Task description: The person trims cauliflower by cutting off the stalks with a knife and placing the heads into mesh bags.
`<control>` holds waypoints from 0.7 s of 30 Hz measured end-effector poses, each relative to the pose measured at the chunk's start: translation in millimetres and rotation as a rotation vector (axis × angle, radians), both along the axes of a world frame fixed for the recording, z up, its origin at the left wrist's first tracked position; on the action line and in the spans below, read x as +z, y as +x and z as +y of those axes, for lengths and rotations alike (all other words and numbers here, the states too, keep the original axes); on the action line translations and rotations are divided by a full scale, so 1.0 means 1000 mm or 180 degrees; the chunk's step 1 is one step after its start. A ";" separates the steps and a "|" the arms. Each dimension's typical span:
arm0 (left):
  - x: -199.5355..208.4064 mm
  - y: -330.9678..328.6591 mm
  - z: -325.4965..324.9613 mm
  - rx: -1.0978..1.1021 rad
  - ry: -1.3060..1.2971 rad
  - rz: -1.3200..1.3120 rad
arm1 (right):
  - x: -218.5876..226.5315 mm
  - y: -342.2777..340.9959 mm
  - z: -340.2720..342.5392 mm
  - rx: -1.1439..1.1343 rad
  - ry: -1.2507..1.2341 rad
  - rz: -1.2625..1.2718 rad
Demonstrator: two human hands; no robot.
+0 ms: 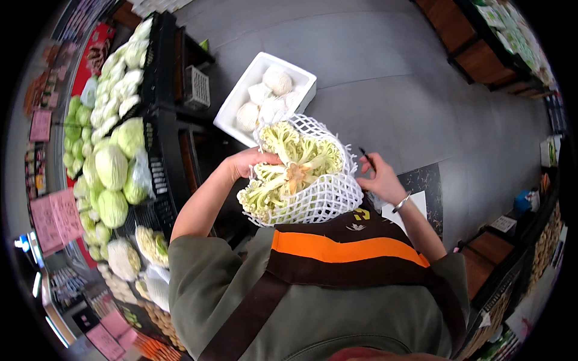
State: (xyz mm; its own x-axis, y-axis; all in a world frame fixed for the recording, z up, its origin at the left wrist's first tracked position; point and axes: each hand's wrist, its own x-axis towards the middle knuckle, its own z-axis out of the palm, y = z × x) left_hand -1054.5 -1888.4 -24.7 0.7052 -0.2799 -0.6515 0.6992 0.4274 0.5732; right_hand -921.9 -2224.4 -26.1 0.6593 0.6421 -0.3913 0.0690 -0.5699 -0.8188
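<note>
A large cauliflower (294,174) lies with its cut stem facing up in front of my chest. A white foam net (322,195) wraps its right and lower sides, leaving the stem side bare. My left hand (256,161) grips the cauliflower at its left edge, fingers partly hidden among the florets. Just right of the net, apart from it, my right hand (382,179) is closed on a slim black tool (365,156); its exact kind is too small to make out. A bracelet circles the right wrist.
Beyond the cauliflower, a white foam box (231,107) on the floor holds several white-wrapped round heads (277,80). At left runs a black display stand (158,114) with cabbages (112,167) and cauliflowers (124,260). Wooden produce stands (478,60) line the right side.
</note>
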 end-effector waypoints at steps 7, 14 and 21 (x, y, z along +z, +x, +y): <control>-0.008 0.143 0.027 -0.0301 0.0118 0.0205 | 0.007 0.121 0.023 -0.0412 -0.0383 -0.0387; 0.029 0.318 0.096 -0.0193 0.0339 0.0203 | 0.101 0.296 0.109 -0.1294 0.2134 0.1522; 0.053 0.446 0.175 -0.0357 0.0253 0.0251 | 0.144 0.402 0.246 0.0942 0.2309 -0.1461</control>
State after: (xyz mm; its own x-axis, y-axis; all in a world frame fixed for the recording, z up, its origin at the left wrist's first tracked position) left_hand -608.7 -1713.8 28.4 0.6180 -0.2993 -0.7269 0.7842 0.2995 0.5434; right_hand -519.6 -1978.4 117.7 0.4194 0.7964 0.4356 0.5385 0.1680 -0.8257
